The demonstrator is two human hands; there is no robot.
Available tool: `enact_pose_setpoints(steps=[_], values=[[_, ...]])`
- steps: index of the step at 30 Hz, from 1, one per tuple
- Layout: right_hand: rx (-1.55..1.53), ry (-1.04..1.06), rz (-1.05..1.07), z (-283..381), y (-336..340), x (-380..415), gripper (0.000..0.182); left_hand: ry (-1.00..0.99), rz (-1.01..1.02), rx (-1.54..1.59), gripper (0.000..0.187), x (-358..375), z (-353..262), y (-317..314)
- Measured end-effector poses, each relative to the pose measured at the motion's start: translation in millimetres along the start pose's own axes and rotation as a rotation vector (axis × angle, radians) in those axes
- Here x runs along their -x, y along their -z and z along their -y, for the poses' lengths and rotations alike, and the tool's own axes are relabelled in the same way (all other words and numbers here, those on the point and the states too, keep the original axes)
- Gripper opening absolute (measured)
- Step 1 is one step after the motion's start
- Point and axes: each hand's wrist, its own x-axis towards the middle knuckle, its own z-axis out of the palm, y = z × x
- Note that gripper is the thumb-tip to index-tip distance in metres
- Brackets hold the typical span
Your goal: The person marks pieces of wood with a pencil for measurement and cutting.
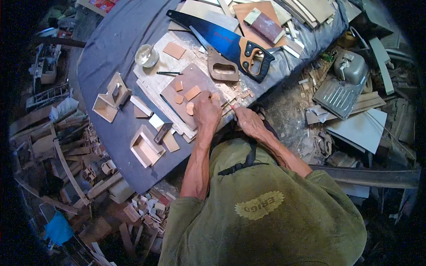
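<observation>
My left hand (207, 111) is closed over the brown board, its fingers pinching a small wooden piece (215, 97). To its right, my right hand (249, 120) grips a thin, knife-like tool (231, 105) with a red part, its tip pointing toward the left hand. Several small cut wooden pieces (192, 92) lie beside my left hand on the brown board (191, 76). A dark slim stick (172, 107) rests along that board's left edge. Beyond it lie a black pencil-like tool (169, 73) and a flat wooden rectangle (174, 50).
Farther back are a blue-bladed handsaw (213, 35), a smaller wooden-handled saw (223, 68) and a sanding block (265, 26). A glass jar (146, 56) and small wooden boxes (147, 147) stand at left. Scrap wood and a metal sink (339, 91) crowd the floor.
</observation>
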Motion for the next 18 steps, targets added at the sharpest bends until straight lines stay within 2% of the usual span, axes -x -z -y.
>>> enact_pose_setpoints(steps=[2, 5, 14, 18], values=[[0.090, 0.113, -0.073, -9, -8, 1, 0.022, 0.011, 0.024, 0.024, 0.021, -1, 1, 1], [0.152, 0.169, -0.112, -12, -13, 1, 0.022, 0.045, 0.072, 0.048, 0.024, -1, -4, 6], [0.262, 0.102, -0.131, -3, -12, 5, 0.019, 0.097, 0.019, 0.022, 0.025, -1, -6, -1], [0.242, 0.076, -0.234, 8, -2, 8, 0.021, 0.111, 0.038, -0.002, 0.024, -4, -8, 0]])
